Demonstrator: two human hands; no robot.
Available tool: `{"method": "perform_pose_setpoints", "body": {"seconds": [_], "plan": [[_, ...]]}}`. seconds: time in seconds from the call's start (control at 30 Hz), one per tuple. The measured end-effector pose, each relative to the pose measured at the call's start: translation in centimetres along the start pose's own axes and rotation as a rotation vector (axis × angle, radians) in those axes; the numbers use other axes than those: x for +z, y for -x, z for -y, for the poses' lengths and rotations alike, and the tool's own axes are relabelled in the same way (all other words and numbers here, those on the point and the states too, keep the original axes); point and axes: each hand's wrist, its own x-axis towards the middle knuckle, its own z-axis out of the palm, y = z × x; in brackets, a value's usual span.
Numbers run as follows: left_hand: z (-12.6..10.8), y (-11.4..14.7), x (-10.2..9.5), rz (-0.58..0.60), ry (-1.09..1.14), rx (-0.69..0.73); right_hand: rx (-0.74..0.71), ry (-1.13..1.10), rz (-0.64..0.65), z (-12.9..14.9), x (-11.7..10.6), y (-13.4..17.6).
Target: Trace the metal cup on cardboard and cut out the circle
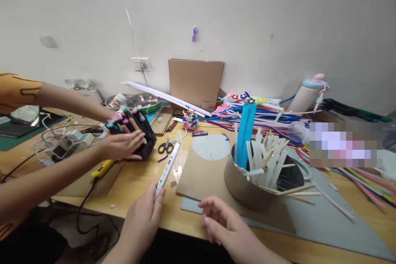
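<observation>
My left hand (140,218) is closed around a white marker (168,166) with an orange band near its upper end, held slanting upward over the table's front edge. Near that same edge, my right hand (225,225) has its fingers loosely curled, thumb apart from the index finger, with nothing visible in it. Just beyond it lies a sheet of brown cardboard (198,179) with a pale round piece (212,147) on top. To the left, another person's hands (126,144) hold a tilted black box (148,132) of coloured markers.
A round container (247,189) of glue sticks and wooden sticks stands at right on a grey mat (340,231). Pipe cleaners (266,119) lie heaped behind it. Scissors (166,147), a yellow power strip (103,168) and tangled cables are at left. Cardboard (196,82) leans on the wall.
</observation>
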Motion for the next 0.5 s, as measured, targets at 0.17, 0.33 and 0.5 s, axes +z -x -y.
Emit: {"method": "perform_pose_setpoints", "body": {"seconds": [0.17,0.33,0.5], "plan": [[-0.5,-0.4,-0.2,-0.084,0.015,0.031,0.010,0.133,0.056,-0.6,-0.6,0.2],[-0.3,-1.7,-2.7,-0.346,0.088,0.038,-0.014,0.262,0.070,-1.0,-2.1,0.8],[0.7,-2.8,-6.9,-0.680,0.080,0.027,0.018,0.402,0.096,-0.3,-3.6,1.3]]}}
